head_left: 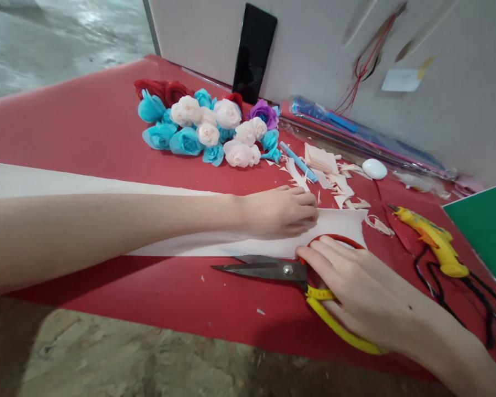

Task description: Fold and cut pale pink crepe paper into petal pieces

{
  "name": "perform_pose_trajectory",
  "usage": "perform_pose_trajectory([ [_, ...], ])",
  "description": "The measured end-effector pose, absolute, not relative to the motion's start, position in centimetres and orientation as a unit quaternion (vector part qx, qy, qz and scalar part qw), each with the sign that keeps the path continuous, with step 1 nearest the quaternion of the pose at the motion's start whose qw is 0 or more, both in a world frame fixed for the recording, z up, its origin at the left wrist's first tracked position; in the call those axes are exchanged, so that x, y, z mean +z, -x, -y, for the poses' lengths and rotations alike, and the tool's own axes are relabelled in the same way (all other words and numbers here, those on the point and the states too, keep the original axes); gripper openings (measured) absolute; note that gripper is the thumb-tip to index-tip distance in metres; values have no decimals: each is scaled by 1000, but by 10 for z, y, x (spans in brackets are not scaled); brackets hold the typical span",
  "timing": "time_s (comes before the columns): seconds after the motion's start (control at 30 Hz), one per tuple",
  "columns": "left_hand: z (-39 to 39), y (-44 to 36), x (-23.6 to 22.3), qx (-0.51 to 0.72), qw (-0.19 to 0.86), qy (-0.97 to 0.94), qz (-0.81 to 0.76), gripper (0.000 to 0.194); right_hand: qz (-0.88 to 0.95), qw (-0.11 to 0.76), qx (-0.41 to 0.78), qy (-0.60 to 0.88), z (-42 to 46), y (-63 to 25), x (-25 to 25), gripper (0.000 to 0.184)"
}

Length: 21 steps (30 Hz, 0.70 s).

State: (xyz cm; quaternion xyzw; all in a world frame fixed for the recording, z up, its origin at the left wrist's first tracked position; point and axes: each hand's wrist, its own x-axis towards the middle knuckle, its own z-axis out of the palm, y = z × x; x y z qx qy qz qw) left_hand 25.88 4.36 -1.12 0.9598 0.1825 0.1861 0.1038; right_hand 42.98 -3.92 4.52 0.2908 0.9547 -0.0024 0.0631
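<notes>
A long strip of pale pink paper lies across the red tabletop, running off to the left. My left hand is on top of it, fingers curled together and pressed to the paper, their tips hidden. My right hand is closed around the scissors, which have one red and one yellow handle. The blades point left, slightly apart, and lie along the strip's near edge; the upper blade partly overlaps the paper.
Paper flowers in blue, pale pink, red and purple cluster behind. A phone leans on the wall. Paper scraps, a blue stick, a white oval object and a yellow glue gun with black cord lie to the right.
</notes>
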Motion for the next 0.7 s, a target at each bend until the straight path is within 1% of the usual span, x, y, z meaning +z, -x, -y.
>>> perform_pose_trajectory([
  [0.27,-48,-253,-4,182,142,-958,-170,32,-937,98,-41,-332,44,-430,46,29],
  [0.4,-47,-234,7,149,193,-939,-241,36,-935,102,-46,-336,45,-431,45,24],
  [0.47,-44,-220,11,130,223,-929,-265,35,-935,100,-46,-336,45,-431,45,22],
  [0.53,-39,-204,14,131,240,-927,-256,33,-935,93,-48,-338,46,-432,44,24],
  [0.7,-28,-167,17,122,243,-927,-258,28,-943,53,-45,-326,47,-434,41,23],
])
